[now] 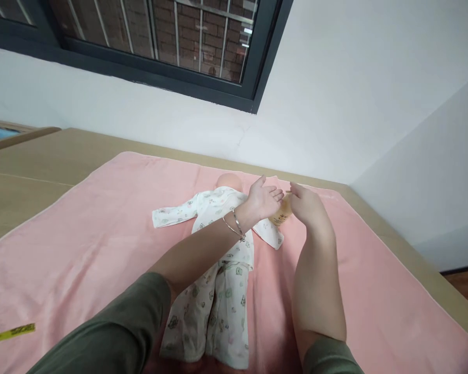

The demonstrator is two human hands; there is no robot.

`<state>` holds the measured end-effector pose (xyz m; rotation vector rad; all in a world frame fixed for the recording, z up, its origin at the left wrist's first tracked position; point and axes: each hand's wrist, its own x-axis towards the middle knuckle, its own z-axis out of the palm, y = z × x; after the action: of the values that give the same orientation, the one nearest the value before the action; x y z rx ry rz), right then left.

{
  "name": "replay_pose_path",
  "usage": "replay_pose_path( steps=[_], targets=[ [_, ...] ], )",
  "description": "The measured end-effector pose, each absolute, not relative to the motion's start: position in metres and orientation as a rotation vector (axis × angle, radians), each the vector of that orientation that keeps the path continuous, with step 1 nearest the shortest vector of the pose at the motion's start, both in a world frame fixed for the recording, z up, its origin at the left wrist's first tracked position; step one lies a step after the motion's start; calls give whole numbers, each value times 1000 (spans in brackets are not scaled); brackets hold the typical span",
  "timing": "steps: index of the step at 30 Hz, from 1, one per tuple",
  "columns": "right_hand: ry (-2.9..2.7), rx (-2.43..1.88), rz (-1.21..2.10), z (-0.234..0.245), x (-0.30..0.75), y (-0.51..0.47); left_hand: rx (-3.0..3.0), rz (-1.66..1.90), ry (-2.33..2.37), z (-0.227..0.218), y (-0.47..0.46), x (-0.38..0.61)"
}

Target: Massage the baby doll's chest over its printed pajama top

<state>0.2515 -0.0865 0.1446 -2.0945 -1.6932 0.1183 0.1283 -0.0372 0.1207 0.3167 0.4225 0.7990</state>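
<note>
My left hand [264, 200] is held palm up with its fingers stretched out, just left of an amber bottle [282, 212] with dark print. The bottle's top is partly hidden by my right hand [308, 203], whose fingers are bent over it; their exact grip does not show. Beneath my left arm a baby doll [229, 181] lies on its back, its head toward the wall. It wears a white printed top [208, 208] and matching trousers [230, 311]. My left forearm crosses its chest, and one sleeve end shows below my left hand.
A pink blanket [113, 208] with some creases covers most of the wooden table [35, 156]. A yellow strip [10, 333] lies at the lower left. Behind the table rise a white wall [315, 104] and a dark-framed window [253, 93].
</note>
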Motion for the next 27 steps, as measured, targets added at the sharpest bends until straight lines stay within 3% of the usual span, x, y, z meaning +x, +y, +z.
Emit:
replay_pose_path(
  steps=[14, 18, 23, 27],
  targets=[
    [-1515, -2362, -121, 144, 214, -84, 414, 749, 605, 98, -90, 44],
    [-1704, -2068, -228, 134, 184, -86, 492, 761, 645, 98, -91, 25],
    [-1991, -1581, 60, 115, 131, -106, 819, 855, 566, 126, -98, 4],
    [-2091, -1353, 48, 105, 93, -152, 1048, 1008, 671, 158, -117, -35]
  ],
)
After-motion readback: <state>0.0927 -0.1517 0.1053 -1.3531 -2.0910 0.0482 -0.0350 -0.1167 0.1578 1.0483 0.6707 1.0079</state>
